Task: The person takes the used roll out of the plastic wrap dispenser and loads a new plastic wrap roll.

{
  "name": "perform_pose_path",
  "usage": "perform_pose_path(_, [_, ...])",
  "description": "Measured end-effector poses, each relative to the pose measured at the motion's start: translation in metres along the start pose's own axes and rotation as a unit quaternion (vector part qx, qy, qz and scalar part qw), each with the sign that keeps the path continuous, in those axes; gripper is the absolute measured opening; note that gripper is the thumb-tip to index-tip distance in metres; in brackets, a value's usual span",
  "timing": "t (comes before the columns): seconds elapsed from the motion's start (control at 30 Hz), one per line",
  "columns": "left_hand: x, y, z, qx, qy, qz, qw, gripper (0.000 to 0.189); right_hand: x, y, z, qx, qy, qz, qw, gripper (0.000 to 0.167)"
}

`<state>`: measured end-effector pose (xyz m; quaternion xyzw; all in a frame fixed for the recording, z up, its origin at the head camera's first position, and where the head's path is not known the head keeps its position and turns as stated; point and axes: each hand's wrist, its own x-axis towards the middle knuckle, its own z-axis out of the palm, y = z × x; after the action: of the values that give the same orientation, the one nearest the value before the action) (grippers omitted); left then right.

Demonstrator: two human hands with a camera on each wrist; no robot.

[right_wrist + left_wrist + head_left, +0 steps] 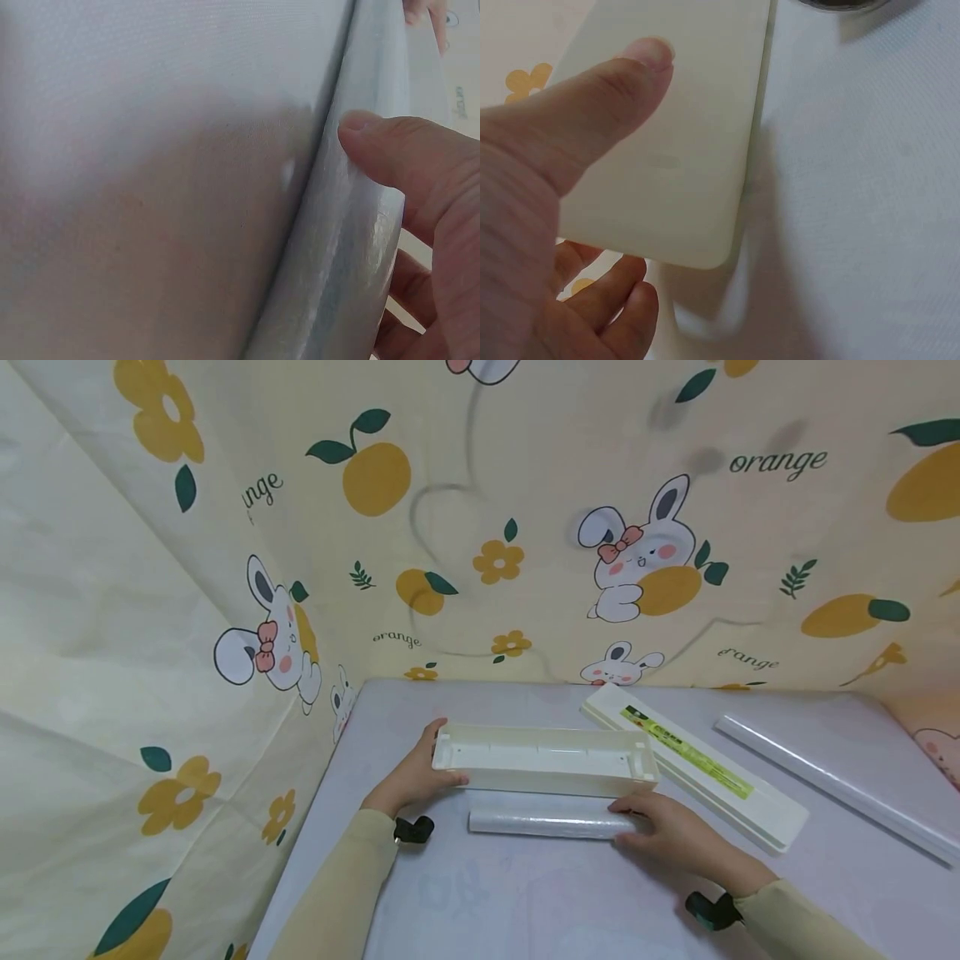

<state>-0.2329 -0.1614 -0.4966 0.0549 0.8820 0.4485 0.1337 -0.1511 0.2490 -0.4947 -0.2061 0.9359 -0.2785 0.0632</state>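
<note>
"What's the setting?"
"A pale whitish table (450,893) against a cream fabric backdrop (525,460) printed with oranges and rabbits."
"Count the things."
"One open, oblong cream plastic box (540,781), the left hand (416,768) gripping its left end. Two rolls: a short shiny translucent film roll (540,822) just in front of the box, right end held by the right hand (667,831); a long shiny whitish roll (825,785), well apart."
"Anything between?"
"One flat white plastic piece with a green label (765,810), slanting, partly hidden by the box."
</note>
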Motion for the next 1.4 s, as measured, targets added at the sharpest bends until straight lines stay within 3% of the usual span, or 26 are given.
perform_pose_path(0.5, [-0.001,-0.003,-0.001,0.0,0.004,0.005,1.0,0.122,0.001,-0.001,-0.005,0.026,-0.007,0.015,0.9995,0.045])
perform_pose_path(0.8, [0.003,-0.005,0.0,0.007,0.006,0.001,1.0,0.121,-0.004,0.002,-0.023,0.034,0.027,0.01,0.999,0.049])
perform_pose_path(1.03, [0.004,-0.005,0.001,0.002,0.005,0.003,1.0,0.119,-0.01,-0.007,-0.044,0.07,0.008,0.059,0.9957,0.057])
perform_pose_path(1.4, [0.002,-0.004,0.001,-0.002,0.002,0.006,1.0,0.12,-0.015,0.011,-0.065,0.035,0.078,0.069,0.9939,0.056])
